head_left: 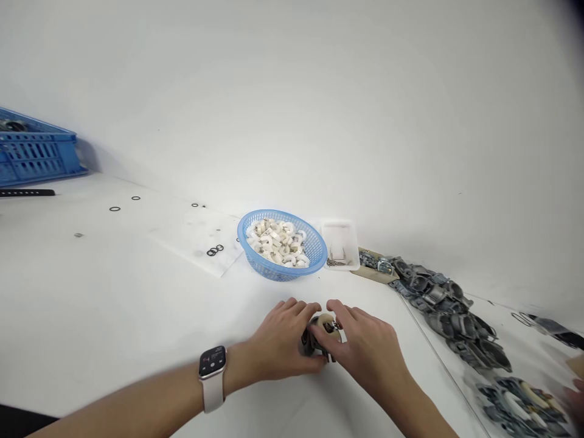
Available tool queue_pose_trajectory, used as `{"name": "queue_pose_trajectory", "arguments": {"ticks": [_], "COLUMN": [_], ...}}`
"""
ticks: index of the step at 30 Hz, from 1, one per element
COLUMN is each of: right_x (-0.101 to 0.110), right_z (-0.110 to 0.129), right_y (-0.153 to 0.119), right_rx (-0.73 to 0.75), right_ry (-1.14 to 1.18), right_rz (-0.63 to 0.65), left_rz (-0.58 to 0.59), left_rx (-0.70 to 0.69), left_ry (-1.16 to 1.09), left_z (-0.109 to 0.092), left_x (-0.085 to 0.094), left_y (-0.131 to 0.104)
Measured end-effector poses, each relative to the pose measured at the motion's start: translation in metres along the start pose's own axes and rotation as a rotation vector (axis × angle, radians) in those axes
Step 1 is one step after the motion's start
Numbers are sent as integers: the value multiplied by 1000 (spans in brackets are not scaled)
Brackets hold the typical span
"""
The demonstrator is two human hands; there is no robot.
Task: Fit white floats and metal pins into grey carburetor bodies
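Low in the centre, my left hand (pixel 285 340) is wrapped round a dark grey part (pixel 306 344) just above the white table. My right hand (pixel 365 344) presses a cream ring (pixel 325 320) against the top of that part, thumb and fingers on either side of it. Fingers cover much of both pieces, so how they fit together is hidden. Beyond my hands stands a blue round basket (pixel 262 267) holding many white ring pieces (pixel 278 243). Beside it on the right lies a white tray (pixel 340 234) with thin metal pins.
Dark metal parts (pixel 447 304) are piled along the right, behind a cardboard box (pixel 374 274). More rings and parts (pixel 520 404) lie lower right, near another person's hand (pixel 575 395). Black O-rings (pixel 212 250) dot the left table. A blue crate (pixel 39 152) stands far left.
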State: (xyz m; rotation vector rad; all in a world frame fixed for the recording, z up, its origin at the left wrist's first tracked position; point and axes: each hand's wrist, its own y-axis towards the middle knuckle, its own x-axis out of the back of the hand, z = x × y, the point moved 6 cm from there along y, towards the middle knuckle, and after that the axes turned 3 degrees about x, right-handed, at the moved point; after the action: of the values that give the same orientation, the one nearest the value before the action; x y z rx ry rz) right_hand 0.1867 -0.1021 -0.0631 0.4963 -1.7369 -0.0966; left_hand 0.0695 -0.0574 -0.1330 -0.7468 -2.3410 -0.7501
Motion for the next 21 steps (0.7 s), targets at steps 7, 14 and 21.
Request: {"name": "queue_pose_trajectory", "arguments": {"ticks": [7, 14, 21], "right_x": [-3, 16, -49], "right_z": [-2, -87, -150], "right_y": [3, 27, 92], "right_rx": [-16, -263, -160], "right_ry": [-39, 113, 159], "right_rz": [154, 229, 359], "left_rz": [-7, 22, 54], "left_rx": [-2, -22, 21], "left_ry": [-9, -62, -109], "left_z": [-2, 0, 1], "left_x": [2, 4, 3], "left_y": [-1, -4, -1]}}
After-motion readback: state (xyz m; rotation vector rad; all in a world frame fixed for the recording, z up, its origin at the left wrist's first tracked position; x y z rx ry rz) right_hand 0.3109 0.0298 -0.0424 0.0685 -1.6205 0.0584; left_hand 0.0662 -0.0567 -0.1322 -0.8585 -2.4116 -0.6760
